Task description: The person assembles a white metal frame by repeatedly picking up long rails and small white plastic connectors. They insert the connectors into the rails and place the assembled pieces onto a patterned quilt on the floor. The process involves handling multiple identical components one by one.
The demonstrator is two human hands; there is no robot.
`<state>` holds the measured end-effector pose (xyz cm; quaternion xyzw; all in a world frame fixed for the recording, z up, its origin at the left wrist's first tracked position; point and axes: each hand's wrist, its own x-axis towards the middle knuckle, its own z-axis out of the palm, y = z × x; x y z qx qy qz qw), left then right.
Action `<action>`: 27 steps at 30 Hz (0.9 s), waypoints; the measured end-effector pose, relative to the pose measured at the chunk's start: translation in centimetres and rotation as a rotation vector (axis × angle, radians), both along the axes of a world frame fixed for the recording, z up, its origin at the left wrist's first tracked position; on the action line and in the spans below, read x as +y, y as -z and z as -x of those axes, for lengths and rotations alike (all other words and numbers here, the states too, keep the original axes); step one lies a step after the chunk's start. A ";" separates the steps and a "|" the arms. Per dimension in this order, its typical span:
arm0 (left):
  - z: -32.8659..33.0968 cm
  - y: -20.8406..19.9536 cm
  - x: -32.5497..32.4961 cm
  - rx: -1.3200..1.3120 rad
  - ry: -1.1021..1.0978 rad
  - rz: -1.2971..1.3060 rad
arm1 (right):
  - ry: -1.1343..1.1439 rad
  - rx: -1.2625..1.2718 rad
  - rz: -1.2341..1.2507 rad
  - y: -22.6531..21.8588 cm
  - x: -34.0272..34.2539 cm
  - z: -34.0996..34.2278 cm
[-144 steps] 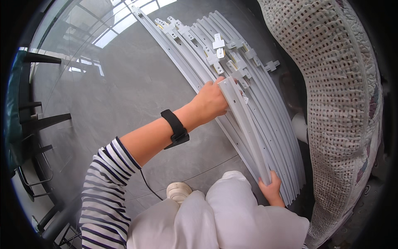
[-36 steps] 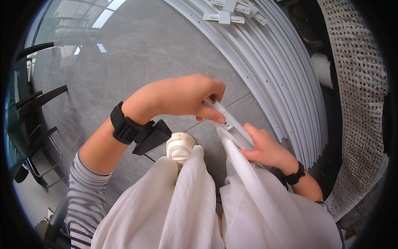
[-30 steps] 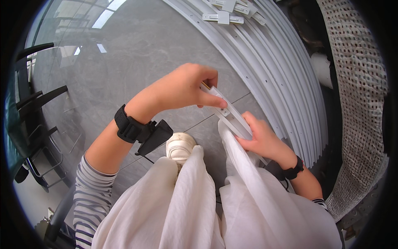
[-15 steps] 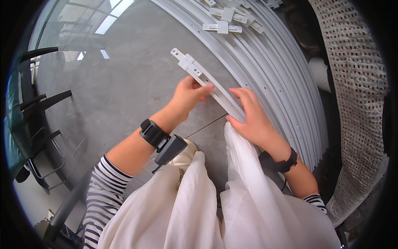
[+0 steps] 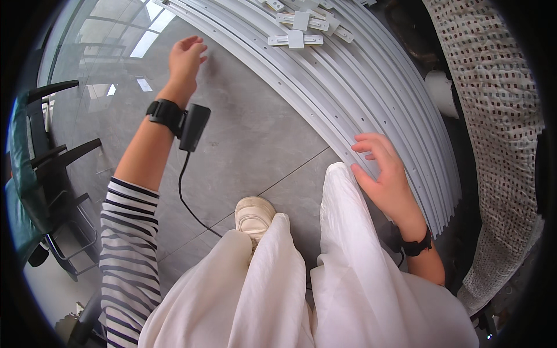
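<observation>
Long white track rails point(image 5: 316, 87) lie side by side on the floor, running from the top of the view down to the right. My left hand point(image 5: 187, 61) is held out beyond my left knee, left of the outermost rail and apart from it. Its fingers are loosely bent and spread, with nothing in them. By the near end of the outer rails is my right hand point(image 5: 383, 177), thumb and fingers apart. Whether its fingertips touch a rail, I cannot tell. Several white track connectors point(image 5: 296, 39) rest on the rails at the top.
Grey floor tiles point(image 5: 249, 139) stretch left of the rails. A perforated beige cloth point(image 5: 493, 87) hangs at the right, beside a white cylinder point(image 5: 442, 93). Black chair arms point(image 5: 67, 153) and green upholstery point(image 5: 29, 180) stand at the left. A black cable point(image 5: 185, 194) trails from my left wrist device.
My left hand has let go of the rail with the connector and moved up and left. That rail is no longer between my hands. My right hand has shifted right and slightly down.
</observation>
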<state>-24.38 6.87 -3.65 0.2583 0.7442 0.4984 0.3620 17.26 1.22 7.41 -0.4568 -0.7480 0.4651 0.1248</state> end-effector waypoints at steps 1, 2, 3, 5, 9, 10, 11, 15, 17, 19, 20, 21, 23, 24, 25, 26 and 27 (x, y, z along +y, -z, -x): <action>-2.2 0.5 -1.1 0.102 0.099 0.100 | 0.010 0.004 -0.001 0.2 0.3 -0.2; -4.4 1.3 -2.4 0.180 0.153 0.108 | 0.017 0.002 -0.005 0.3 0.6 -0.2; -6.7 1.6 -3.6 0.254 0.206 0.119 | 0.031 0.001 -0.031 0.5 0.9 -0.3; -12.1 0.3 -5.7 0.519 0.339 0.014 | 0.075 -0.101 -0.095 0.9 1.2 -1.3; -17.9 -1.5 -9.8 0.774 0.774 -0.072 | 0.109 -0.214 -0.220 3.0 2.1 -2.9; -18.3 -1.7 -10.2 0.835 0.919 -0.077 | 0.110 -0.245 -0.251 3.3 2.3 -2.9; -18.2 -1.5 -10.4 0.879 0.953 -0.052 | 0.082 -0.263 -0.292 3.5 2.3 -2.8; -16.4 -0.8 -10.1 0.983 0.981 -0.004 | -0.012 -0.377 -0.419 3.7 2.6 -2.0; -15.5 -0.8 -9.2 1.030 0.902 -0.004 | -0.053 -0.441 -0.468 3.9 2.5 -1.8; -14.3 -1.0 -7.9 0.987 0.827 -0.076 | -0.092 -0.489 -0.529 4.3 2.4 -1.5; -13.8 -1.2 -7.1 0.965 0.789 -0.108 | -0.097 -0.478 -0.548 4.6 2.4 -1.4; -13.5 -1.5 -6.1 0.936 0.688 -0.175 | -0.102 -0.467 -0.568 4.8 2.3 -1.2; -13.1 -2.6 -3.5 1.018 0.629 -0.247 | -0.109 -0.450 -0.557 4.8 2.3 -1.2; -12.9 -3.1 -2.3 1.058 0.597 -0.282 | -0.112 -0.439 -0.528 4.6 2.1 -1.2; -12.9 -3.7 -1.2 1.092 0.604 -0.332 | -0.118 -0.422 -0.499 4.5 2.1 -1.2; -12.8 -3.8 -0.5 1.111 0.655 -0.305 | -0.127 -0.386 -0.498 4.6 2.0 -1.2; -12.7 -3.8 0.1 1.129 0.705 -0.277 | -0.135 -0.351 -0.496 4.8 1.8 -1.1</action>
